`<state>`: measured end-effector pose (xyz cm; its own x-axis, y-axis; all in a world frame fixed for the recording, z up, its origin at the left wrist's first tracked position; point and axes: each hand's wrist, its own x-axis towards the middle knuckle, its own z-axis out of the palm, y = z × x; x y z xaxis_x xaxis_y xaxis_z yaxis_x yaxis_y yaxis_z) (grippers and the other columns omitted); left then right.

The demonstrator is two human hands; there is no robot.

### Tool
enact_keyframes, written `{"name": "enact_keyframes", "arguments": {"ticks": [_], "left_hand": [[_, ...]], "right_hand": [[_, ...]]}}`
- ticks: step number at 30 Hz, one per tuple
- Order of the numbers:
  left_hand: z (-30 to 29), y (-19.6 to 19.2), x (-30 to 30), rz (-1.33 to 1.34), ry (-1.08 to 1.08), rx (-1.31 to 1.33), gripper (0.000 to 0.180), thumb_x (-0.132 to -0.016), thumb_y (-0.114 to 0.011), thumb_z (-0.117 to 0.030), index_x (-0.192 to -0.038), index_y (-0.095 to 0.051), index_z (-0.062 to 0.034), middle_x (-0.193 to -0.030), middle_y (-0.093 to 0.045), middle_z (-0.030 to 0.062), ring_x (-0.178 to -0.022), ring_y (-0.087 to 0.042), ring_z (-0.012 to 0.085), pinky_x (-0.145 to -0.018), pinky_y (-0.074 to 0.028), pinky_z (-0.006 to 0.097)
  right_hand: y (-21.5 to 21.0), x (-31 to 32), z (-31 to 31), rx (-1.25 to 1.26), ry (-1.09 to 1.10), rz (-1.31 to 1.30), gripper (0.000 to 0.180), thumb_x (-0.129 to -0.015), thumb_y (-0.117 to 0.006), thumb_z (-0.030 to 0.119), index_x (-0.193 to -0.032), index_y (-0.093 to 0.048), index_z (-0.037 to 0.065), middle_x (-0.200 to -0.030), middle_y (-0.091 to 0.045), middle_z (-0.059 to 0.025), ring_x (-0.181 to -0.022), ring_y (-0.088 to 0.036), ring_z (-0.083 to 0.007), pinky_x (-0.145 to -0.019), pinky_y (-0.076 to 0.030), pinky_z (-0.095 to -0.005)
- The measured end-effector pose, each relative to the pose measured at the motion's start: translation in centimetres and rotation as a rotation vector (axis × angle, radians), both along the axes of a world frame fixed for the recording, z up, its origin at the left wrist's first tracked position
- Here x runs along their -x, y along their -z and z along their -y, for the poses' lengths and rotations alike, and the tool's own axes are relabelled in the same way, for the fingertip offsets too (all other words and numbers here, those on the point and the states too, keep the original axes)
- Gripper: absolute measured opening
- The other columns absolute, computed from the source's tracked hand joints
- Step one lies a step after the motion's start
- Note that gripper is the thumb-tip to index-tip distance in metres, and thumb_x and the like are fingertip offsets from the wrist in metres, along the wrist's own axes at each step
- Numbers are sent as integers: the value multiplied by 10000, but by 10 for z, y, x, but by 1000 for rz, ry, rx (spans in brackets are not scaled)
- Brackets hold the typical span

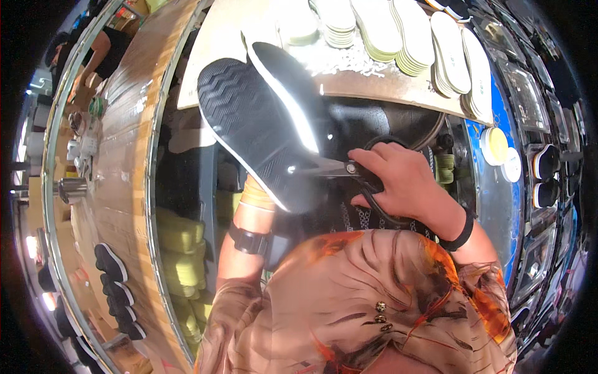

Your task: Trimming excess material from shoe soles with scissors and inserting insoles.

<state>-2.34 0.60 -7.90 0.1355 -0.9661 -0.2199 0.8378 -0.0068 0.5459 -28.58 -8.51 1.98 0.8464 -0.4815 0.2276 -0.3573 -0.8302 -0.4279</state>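
Note:
A black shoe (261, 124) is held sole-up in front of me, its zigzag tread facing the camera and a white edge strip along its side. My left hand (257, 198) is mostly hidden beneath the shoe; only the wrist with an orange band and a black watch shows. My right hand (405, 181) grips black-handled scissors (349, 168), whose blades point left and touch the shoe's lower edge near the heel.
Stacks of pale insoles (398, 31) lie on a board (205, 56) beyond the shoe. A wooden conveyor (124, 156) curves along the left, carrying black shoes (112, 268). Yellow-green stacks (180, 249) sit below it. Another person (103, 53) stands at upper left. Round lids (496, 146) lie to the right.

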Motion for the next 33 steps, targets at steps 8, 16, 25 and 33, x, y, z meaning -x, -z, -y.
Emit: {"name": "enact_keyframes", "arguments": {"ticks": [8,16,25,33], "left_hand": [[-12,-29,15,-28,-147,-46,305,-945,-466,-219,-1130,-604,-19,-981,-656,65,-829,-599,157,-777,-494,275],[-69,-109,-58,1239,-600,-53,168,-778,-605,-75,-912,-647,17,-853,-664,139,-756,-609,149,-675,-494,322],[-266,-165,-318,2027,-491,-1346,589,-719,-670,-437,-1121,-608,-11,-1164,-585,233,-1084,-568,359,-913,-458,400],[-385,-92,-476,2163,-123,-1284,383,-830,-549,-238,-1156,-586,-41,-1160,-580,198,-1057,-566,335,-919,-432,417]], "right_hand": [[5,-26,-2,70,-40,-161,535,-688,-741,370,-1120,-552,116,-848,-581,-125,-710,-604,-328,-608,-498,-406],[4,-54,-9,-688,-82,3,556,-651,-778,136,-1158,-564,55,-870,-648,-167,-726,-635,-283,-658,-484,-330],[14,-83,14,-423,214,-262,494,-646,-748,44,-1112,-586,4,-824,-643,-208,-702,-614,-300,-715,-476,-353],[17,-117,3,-309,-36,-333,468,-736,-716,355,-1103,-594,92,-828,-644,-189,-758,-636,-372,-680,-517,-436]]}}
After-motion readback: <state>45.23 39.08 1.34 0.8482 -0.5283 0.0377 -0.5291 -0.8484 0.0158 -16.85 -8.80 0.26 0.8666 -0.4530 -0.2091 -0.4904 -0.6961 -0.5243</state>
